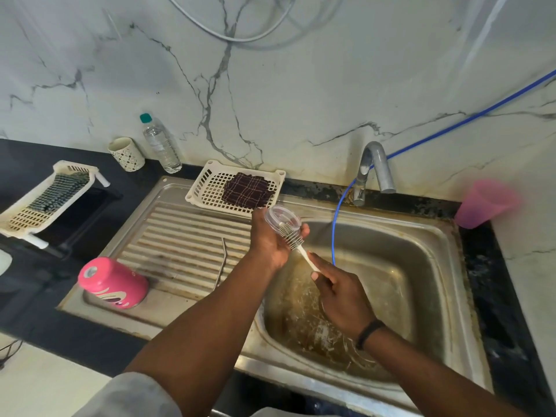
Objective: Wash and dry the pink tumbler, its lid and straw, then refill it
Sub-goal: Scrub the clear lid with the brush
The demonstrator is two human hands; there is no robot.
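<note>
1. Left hand [267, 239] is up over the near-left edge of the sink [427, 266], palm side turned toward the camera, forearm running in from bottom centre. Its grip is wrapped around the clear lid [278, 216], which sits tilted at the fingertips.
2. Right hand [343, 296] is lower and to the right of the left grip, over the basin, with a dark band on the wrist. Its grip is pinched closed on the white handle of a small bristle brush [296, 242]; the bristle end is touching the lid's rim.
3. Pink tumbler [112, 282] is well left of the left grip, standing upside down at the near corner of the ribbed drainboard [180, 242].
4. Metal straw [222, 263] lies on the drainboard just left of the left forearm, between it and the tumbler.
5. Behind the left grip there's a white basket [207, 182] holding a dark checked cloth [246, 189].
6. Far left on the black bench [36, 299], a second white basket [60, 171] with a green checked cloth [58, 191] in it.
7. Against the wall behind that: a patterned cup [126, 155] and a clear water bottle [161, 145] with a green cap, contents hard to tell.
8. Right of the right grip, past the tap [373, 170], a pink plastic cup [486, 203] sits blurred at the bench corner. A blue hose [335, 236] hangs into the basin.
</note>
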